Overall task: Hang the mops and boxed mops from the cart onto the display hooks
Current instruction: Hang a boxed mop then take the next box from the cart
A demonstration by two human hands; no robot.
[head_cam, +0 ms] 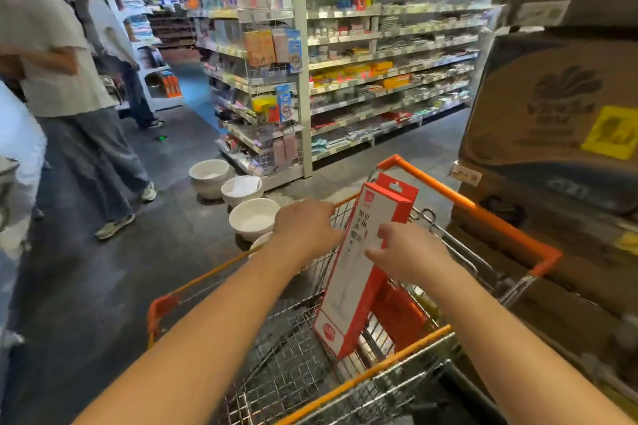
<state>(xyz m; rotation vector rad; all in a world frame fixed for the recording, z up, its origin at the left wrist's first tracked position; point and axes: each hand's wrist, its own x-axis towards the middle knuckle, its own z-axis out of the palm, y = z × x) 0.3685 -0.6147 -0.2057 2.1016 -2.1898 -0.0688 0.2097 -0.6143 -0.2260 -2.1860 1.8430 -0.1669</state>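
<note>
My left hand point(307, 228) and right hand point(405, 252) grip the boxed mop point(359, 286); lift vertically, clearing the cart point(466, 205) rim.

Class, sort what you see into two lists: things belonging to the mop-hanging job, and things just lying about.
Job: boxed mop, cart, left hand, right hand.
Lying about: bowls, cartons, shelves.
</note>
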